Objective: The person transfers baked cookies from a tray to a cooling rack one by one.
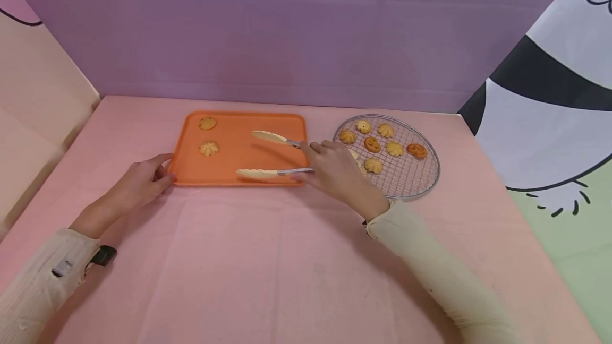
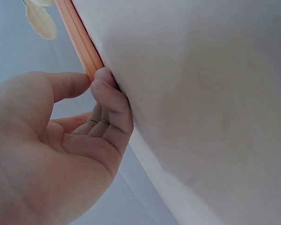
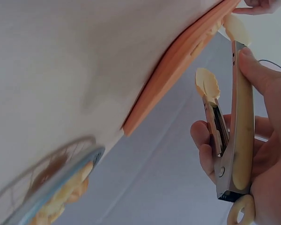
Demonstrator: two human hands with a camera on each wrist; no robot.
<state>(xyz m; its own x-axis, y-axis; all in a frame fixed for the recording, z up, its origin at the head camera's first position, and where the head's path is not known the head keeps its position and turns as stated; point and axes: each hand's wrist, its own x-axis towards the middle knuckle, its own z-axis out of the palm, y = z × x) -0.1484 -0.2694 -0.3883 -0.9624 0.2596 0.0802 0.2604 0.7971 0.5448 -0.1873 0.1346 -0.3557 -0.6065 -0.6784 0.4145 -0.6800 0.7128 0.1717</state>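
My left hand (image 1: 141, 182) pinches the left rim of an orange tray (image 1: 258, 147) between thumb and fingers; the left wrist view shows this grip on the tray edge (image 2: 79, 37) closely. On the tray lie a flat round cookie (image 1: 207, 123) with dark specks and a flower-shaped cookie (image 1: 208, 148). With my right hand (image 1: 334, 169) I hold metal tongs (image 1: 294, 171) with cream scalloped tips above the tray's right part. The tong arms are spread and nothing sits between the tips. In the right wrist view, thumb and fingers wrap the tongs (image 3: 241, 122) from both sides.
A round wire rack (image 1: 406, 179) stands right of the tray, bearing several cookies, among them a pretzel-shaped cookie (image 1: 417, 151). My right forearm passes in front of the rack's near left part. A purple wall (image 1: 296, 41) rises behind the pink tabletop (image 1: 248, 269).
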